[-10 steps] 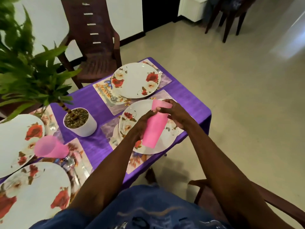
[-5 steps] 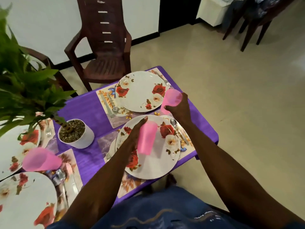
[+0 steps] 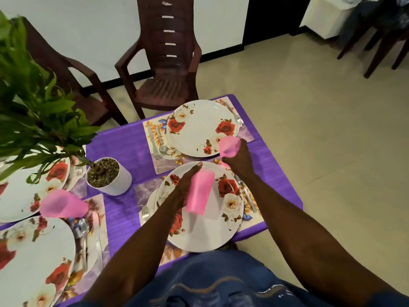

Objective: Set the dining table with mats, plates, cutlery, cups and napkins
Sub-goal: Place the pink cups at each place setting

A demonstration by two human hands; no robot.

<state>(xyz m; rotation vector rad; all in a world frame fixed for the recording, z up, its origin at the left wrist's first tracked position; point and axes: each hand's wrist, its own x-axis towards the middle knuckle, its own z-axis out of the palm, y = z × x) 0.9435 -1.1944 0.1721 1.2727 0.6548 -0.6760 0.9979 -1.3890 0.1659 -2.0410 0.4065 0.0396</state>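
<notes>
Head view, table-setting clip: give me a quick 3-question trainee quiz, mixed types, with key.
1. True or false: the left hand holds a pink cup above the near plate.
2. Multiple choice: where is the pink cup in the right hand?
A. inside the plant pot
B. between the far plate and the near plate, by the table's right edge
C. on the brown chair
3. Fill in: the tablecloth is ____.

Key
1. True.
2. B. The right hand's cup sits by the far plate's near right rim.
3. Purple.
</notes>
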